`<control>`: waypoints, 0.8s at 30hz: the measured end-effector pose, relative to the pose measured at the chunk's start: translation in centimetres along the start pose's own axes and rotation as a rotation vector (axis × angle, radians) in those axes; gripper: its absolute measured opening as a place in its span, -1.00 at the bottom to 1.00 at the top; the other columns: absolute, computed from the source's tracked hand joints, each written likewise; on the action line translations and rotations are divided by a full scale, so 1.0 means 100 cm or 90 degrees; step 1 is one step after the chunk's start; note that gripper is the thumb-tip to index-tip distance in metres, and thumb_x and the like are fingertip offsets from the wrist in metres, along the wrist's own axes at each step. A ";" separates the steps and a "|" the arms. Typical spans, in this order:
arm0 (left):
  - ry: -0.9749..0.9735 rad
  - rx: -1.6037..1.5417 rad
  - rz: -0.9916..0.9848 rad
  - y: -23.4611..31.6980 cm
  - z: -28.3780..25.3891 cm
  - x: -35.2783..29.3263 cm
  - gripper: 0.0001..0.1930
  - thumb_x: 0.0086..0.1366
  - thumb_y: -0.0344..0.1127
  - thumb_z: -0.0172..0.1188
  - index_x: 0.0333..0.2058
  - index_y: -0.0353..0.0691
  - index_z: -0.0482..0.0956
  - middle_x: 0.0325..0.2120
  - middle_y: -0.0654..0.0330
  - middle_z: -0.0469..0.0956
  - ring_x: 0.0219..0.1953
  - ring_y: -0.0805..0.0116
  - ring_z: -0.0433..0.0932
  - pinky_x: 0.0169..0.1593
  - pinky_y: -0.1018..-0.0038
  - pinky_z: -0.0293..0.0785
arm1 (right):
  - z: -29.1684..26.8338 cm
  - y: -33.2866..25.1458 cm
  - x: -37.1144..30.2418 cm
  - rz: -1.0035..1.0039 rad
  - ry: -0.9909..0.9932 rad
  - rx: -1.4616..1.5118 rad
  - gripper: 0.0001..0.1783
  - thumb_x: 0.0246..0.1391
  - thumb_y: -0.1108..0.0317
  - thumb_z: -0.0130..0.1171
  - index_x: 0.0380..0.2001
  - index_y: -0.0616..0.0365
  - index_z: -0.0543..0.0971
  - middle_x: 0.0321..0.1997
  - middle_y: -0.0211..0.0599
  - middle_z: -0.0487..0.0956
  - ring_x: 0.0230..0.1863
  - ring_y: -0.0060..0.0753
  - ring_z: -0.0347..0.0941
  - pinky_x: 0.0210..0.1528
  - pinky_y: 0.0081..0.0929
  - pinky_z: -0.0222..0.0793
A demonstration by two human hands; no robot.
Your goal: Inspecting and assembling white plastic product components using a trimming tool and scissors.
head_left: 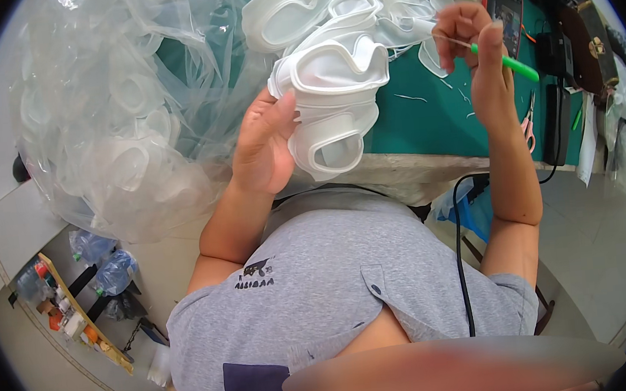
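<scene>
My left hand (267,140) pinches the left edge of a white goggle-shaped frame (333,89), its thumb on the near side. More such frames lie beneath and behind this one, including a white frame (337,167) right below it. My right hand (486,65), raised off to the right, is closed around a slim tool with a bright green handle (520,68). A thin shaft reaches out of that handle toward the upper left, and its tip is too fine to make out.
A large clear plastic bag (119,108) of white frames fills the left. On the green tabletop (426,126) lie thin white scraps. Pink-handled scissors (528,128) and a red-edged phone (507,11) are at the right. A black cable (461,257) hangs before me.
</scene>
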State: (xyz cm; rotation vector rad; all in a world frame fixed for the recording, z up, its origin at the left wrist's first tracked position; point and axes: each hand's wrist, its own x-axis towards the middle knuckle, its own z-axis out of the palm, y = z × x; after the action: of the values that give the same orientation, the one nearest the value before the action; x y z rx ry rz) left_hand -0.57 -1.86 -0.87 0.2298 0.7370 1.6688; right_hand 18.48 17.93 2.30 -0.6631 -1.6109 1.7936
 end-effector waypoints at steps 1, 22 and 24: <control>0.009 0.001 0.006 -0.001 0.001 0.000 -0.62 0.32 -0.35 0.08 0.09 -0.29 0.37 -0.01 0.14 0.49 -0.01 0.36 0.49 0.09 0.40 0.38 | 0.004 0.002 -0.005 0.001 -0.003 0.000 -0.65 0.08 0.22 0.28 -0.22 0.27 0.48 -0.39 -0.40 0.43 -0.46 -0.67 0.28 -0.38 -0.71 0.24; 0.050 0.341 0.181 -0.016 0.011 -0.002 -0.66 0.21 -0.55 0.20 -0.02 -0.36 0.50 -0.21 0.21 0.57 -0.22 0.52 0.51 -0.11 0.57 0.46 | 0.065 -0.002 -0.034 -0.444 -0.186 -0.584 -0.72 -0.20 0.56 0.29 -0.30 0.25 0.55 -0.11 -0.11 0.54 -0.28 -0.22 0.51 -0.30 -0.45 0.46; 0.036 0.330 0.180 -0.015 0.008 -0.004 -0.68 0.20 -0.57 0.20 -0.04 -0.39 0.50 -0.21 0.18 0.57 -0.24 0.51 0.53 -0.14 0.59 0.48 | 0.065 0.002 -0.031 -0.460 -0.158 -0.595 -0.74 -0.16 0.57 0.27 -0.30 0.25 0.55 -0.16 -0.12 0.58 -0.30 -0.20 0.53 -0.31 -0.45 0.47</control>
State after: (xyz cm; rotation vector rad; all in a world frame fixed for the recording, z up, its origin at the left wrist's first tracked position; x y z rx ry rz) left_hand 1.17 -1.89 -0.97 0.6797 1.2187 1.7255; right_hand 15.78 11.27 2.76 -0.1547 -2.4440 0.5667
